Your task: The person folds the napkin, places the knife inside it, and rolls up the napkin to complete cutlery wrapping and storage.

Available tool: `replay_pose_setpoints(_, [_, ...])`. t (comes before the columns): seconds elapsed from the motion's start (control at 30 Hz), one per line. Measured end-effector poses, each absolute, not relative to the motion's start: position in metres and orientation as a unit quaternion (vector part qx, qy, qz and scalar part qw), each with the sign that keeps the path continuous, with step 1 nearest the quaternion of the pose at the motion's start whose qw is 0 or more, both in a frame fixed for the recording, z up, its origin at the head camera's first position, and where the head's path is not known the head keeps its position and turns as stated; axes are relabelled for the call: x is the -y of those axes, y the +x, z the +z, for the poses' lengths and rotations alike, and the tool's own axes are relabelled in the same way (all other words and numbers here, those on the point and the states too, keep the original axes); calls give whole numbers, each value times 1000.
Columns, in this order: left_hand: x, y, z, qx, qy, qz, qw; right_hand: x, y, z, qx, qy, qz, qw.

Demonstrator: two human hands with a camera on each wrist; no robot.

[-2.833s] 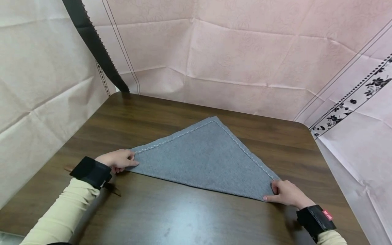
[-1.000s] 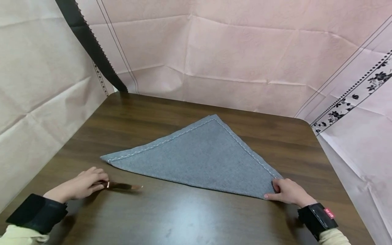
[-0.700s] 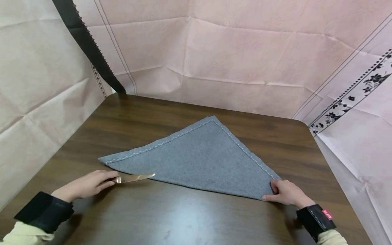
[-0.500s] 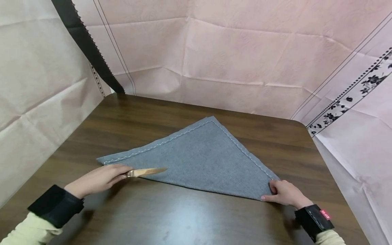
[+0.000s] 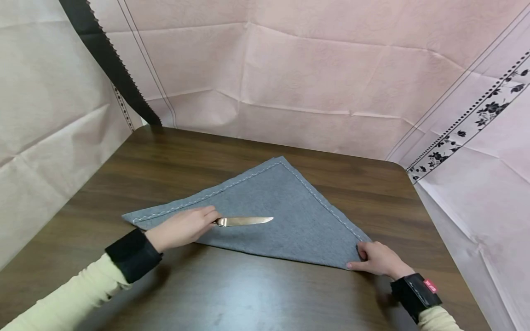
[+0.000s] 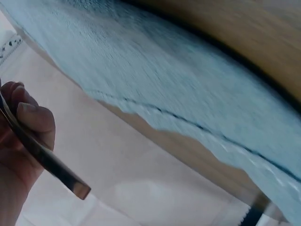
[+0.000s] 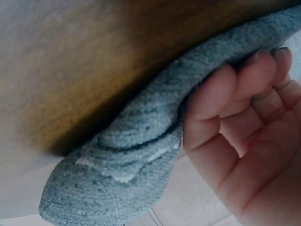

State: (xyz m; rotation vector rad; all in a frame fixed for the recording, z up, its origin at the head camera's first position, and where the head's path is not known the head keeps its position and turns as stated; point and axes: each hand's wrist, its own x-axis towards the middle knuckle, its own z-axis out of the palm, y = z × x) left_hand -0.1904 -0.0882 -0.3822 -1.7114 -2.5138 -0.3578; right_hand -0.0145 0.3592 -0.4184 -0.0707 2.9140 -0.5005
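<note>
A blue-grey cloth, folded into a triangle with pale stitching along two edges, lies on the table with its peak pointing away from me. Above its left part, my left hand holds a knife, blade pointing right over the cloth. The dark brown knife handle passes through my left fingers in the left wrist view. At the cloth's right corner, my right hand pinches the fabric between thumb and fingers. The right wrist view shows that corner creased beside my curled fingers.
The brown wooden table has rounded far corners. Behind it hangs a pale pink sheet with a black strip on the left and a floral band on the right. Black bands wrap both wrists.
My left hand let go of the cloth's left corner, took up the knife on the table's left, and carried it rightward over the cloth. My right hand stays on its corner.
</note>
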Motion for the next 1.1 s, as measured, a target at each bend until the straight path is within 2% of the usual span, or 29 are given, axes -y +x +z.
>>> replay_pose_setpoints(0.63, [-11, -172, -392, 751, -652, -35, 99, -355, -15, -419, -980, -14, -168, 103])
replay_pose_setpoints(0.97, [-29, -156, -405, 759, -647, 15, 73, -356, -14, -420, -983, -19, -159, 91])
replay_pose_setpoints(1.1, [-31, -153, -410, 760, -643, 44, 78, -357, -12, -420, -984, -23, -155, 80])
